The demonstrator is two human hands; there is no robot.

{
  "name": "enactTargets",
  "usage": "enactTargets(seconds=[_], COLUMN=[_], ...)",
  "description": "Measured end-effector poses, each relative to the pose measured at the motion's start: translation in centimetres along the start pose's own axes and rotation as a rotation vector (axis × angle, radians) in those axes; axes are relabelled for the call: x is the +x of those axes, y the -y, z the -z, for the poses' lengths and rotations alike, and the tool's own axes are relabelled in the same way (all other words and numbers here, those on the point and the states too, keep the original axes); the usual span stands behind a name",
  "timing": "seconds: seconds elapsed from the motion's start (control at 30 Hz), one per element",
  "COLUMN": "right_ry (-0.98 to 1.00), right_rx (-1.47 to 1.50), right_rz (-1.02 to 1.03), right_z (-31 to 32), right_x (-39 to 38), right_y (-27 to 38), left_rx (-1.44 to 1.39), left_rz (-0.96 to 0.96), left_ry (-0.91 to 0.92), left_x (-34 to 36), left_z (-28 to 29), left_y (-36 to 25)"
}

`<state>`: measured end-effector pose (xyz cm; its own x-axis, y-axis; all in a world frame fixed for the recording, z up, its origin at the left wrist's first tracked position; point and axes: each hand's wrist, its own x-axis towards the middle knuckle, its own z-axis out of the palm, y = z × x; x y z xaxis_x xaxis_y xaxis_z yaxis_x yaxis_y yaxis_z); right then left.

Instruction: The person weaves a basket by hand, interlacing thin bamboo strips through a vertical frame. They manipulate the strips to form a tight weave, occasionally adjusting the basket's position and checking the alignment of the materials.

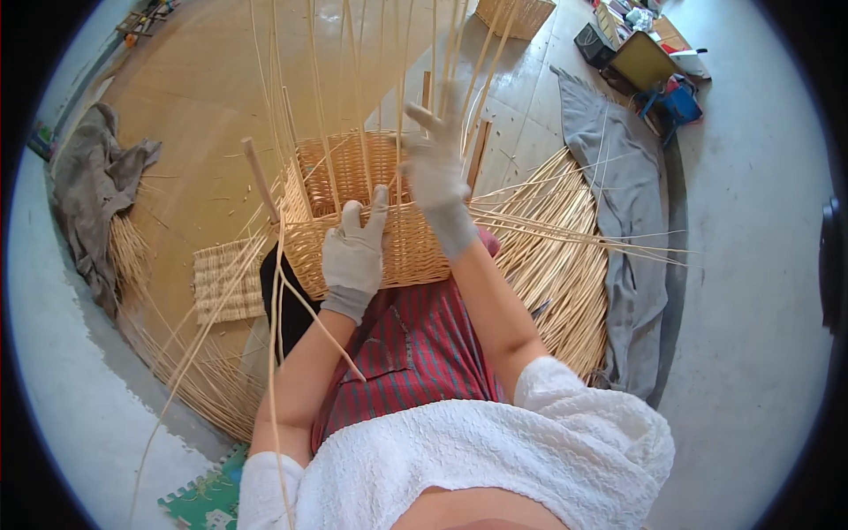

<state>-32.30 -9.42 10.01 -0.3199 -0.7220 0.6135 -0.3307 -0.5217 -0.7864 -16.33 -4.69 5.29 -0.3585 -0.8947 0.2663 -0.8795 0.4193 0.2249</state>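
A half-woven wicker basket (415, 250) rests on my lap, with tall upright willow rods (357, 71) rising from its walls. My left hand (352, 256), in a pale glove with a grey cuff, grips the near wall at the woven edge. Its thumb and one finger point up over that edge; the other fingers are hidden. Raised above the right part of the basket, my right hand (435, 172) is gloved too and smeared by motion. Its fingers look spread among the rods, and I see nothing held in them. Wooden sticks (259, 179) stand at the basket's corners.
Loose willow rods (556, 274) lie in a thick bundle to the right, beside a grey cloth (623, 221). A small woven mat (228, 281) lies left of the basket. Another grey cloth (93, 194) is at the far left. A second basket (517, 16) stands at the back.
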Motion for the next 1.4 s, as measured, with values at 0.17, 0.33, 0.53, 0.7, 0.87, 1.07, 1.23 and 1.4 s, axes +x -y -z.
enactTargets(seconds=[0.17,0.33,0.53,0.7,0.87,1.07,1.23,1.4], right_ry=[-0.094,0.040,-0.078,0.144,0.153,0.685,0.680,0.321], right_rx=[0.036,-0.919,-1.046,-1.101,-0.654,-0.292,-0.263,0.010], right_rz=[-0.194,0.448,0.248,0.151,0.200,0.197,0.260,-0.447], right_z=[9.8,7.4,6.7,8.7,3.0,-8.6,-9.9,-4.5], right_x=[-7.5,1.5,-3.6,-8.1,-9.7,-12.9,-11.9,-12.5], right_y=[-1.9,3.1,0.8,-2.9,0.9,8.2,9.1,3.4], left_rx=[0.055,-0.023,-0.316,-1.207,-1.223,-1.073,-1.246,-1.414], left_rz=[-0.148,-0.144,-0.173,0.195,0.637,0.443,0.313,0.146], left_ry=[-0.198,-0.078,-0.037,-0.323,-0.637,-0.703,0.020,0.369], left_x=[0.8,1.6,2.3,-3.4,-4.6,-5.7,-2.7,1.3], left_z=[-0.8,-2.9,-2.6,-1.8,-0.1,-1.7,4.8,5.0], left_y=[-0.7,-6.5,-6.1,1.8,10.3,11.7,17.1,18.8])
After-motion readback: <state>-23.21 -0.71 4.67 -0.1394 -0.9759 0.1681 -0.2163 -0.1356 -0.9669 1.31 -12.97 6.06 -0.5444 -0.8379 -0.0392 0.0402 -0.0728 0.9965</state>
